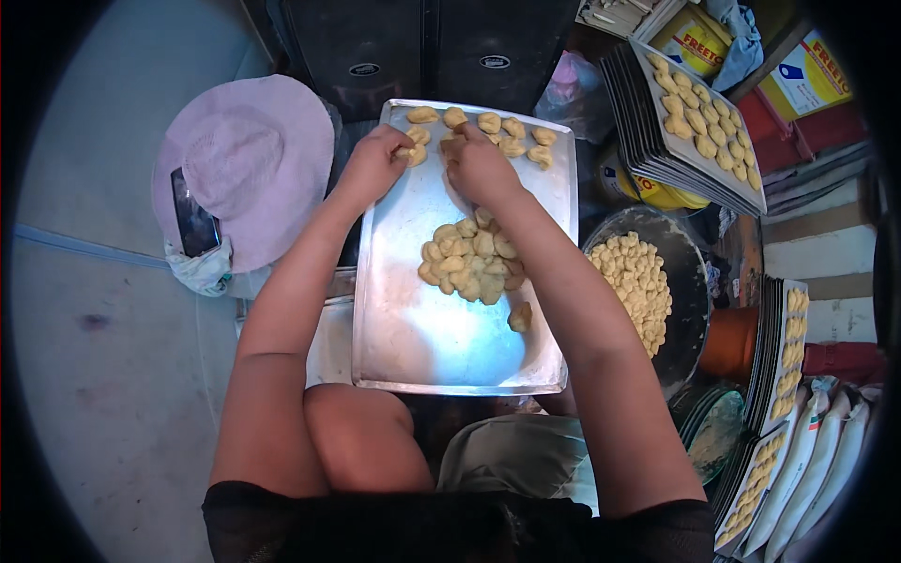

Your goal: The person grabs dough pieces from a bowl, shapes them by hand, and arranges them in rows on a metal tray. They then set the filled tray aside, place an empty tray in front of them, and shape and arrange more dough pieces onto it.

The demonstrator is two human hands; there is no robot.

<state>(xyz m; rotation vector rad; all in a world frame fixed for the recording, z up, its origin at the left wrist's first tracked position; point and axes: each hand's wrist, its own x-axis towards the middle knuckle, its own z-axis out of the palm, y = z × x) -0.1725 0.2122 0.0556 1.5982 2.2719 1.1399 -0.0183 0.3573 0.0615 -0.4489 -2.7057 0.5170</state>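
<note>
Presently, both your hands are at work over a silvery metal tray (450, 371), toward its far edge; your left hand (375, 167) is by the far-left corner, its fingers bent onto a small dough piece (413, 155), touching it, though you cannot tell from here whether they grip it; your right hand (482, 173) is a little right of it, bent downward among the dough, and its fingertips are partly hidden, so whether they grasp anything cannot be told; shaped pieces (489, 122) lie in rough rows along the far edge, reaching toward the far-right corner; a heap of dough lumps (460, 263) sits around the middle of the tray, its right side partly behind your right forearm; a single lump (520, 317) lies just apart from it, on the side toward the near-right corner; beyond the tray's right edge stands a dark round basin (693, 281) full of pale dough bits (631, 281); farther out, past the far-right corner, a stack of trays (648, 141) carries more shaped dough on top, near a yellow bucket (694, 39); off the left edge lies a pale pink hat (230, 159), with a dark phone (193, 214) on its brim.
</note>
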